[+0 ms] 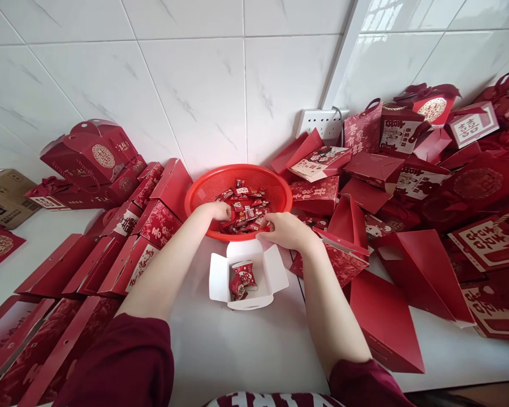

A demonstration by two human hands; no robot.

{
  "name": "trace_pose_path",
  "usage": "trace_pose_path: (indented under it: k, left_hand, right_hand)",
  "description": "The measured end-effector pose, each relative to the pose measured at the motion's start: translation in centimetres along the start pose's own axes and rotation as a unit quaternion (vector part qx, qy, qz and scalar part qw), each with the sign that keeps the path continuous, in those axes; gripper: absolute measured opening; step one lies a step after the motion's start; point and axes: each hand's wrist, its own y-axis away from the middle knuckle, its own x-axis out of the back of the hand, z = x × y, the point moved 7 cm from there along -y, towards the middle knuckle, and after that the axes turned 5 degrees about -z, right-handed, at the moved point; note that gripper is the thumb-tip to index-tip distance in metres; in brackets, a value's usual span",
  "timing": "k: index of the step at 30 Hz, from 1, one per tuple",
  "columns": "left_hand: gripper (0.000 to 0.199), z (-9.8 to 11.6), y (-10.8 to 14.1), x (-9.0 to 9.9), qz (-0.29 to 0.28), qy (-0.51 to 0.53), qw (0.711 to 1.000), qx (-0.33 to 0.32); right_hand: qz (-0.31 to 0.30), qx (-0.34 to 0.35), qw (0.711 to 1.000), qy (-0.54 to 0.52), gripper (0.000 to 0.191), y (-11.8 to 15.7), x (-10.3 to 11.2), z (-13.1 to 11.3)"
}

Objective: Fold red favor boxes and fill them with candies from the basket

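Left of centre in the red basket [201,193]: left hand [221,211], fingers bent down among the wrapped sweets [250,213]; tips hidden, so whether they grasp one cannot be told.
Near right rim: right hand [286,229] reaches over it, thumb and forefinger curved at the sweets; a hold cannot be confirmed.
Basket contents: sweets lie loose and low. Pressure on the rim could, in my judgement, tilt the basket and spill them.
White box [277,267]: open on the worktop [246,347], just in front of the basket, flaps splayed; red packets [246,274] lie inside. A wrist catching a raised flap could drag or tip it.
Right-hand cartons [384,319]: crowded at odd angles beside the right forearm [337,305]; an outward elbow could topple some.
Left-hand cartons [123,259]: closely ranked, some near the left forearm [165,271]; a sideways brush could disturb the rows.
Background: tiled wall [195,102], socket strip [320,121].
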Motion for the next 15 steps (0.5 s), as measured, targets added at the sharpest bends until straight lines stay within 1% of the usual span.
trace_pose_path:
  k: [4,6,8,11,13,15]
  left_hand:
    - [0.035,2.6,0.8,0.2,0.024,-0.016,0.995,-0.091]
    - [0.044,3.3,0.9,0.2,0.028,-0.020,0.994,-0.107]
    - [0.055,3.4,0.8,0.0,0.026,-0.024,0.994,-0.100]
    - [0.067,2.7,0.6,-0.2,0.019,-0.030,0.997,-0.072]
    - [0.067,2.2,0.6,-0.2,0.016,-0.032,0.998,-0.054]
    - [0.058,1.9,0.6,-0.2,0.016,-0.030,0.998,-0.045]
  right_hand:
    - [-0.001,0.001,1.000,0.002,0.015,0.0,0.0,-0.1]
    - [-0.001,0.001,1.000,0.003,0.013,-0.1,-0.1,0.0]
    - [-0.001,0.001,1.000,0.005,0.013,-0.1,0.0,0.0]
    - [0.000,0.001,1.000,0.005,0.014,0.0,0.0,0.0]
    - [0.001,0.002,1.000,0.006,0.014,0.0,0.0,0.0]
    - [0.001,0.002,1.000,0.006,0.014,0.0,0.0,0.0]
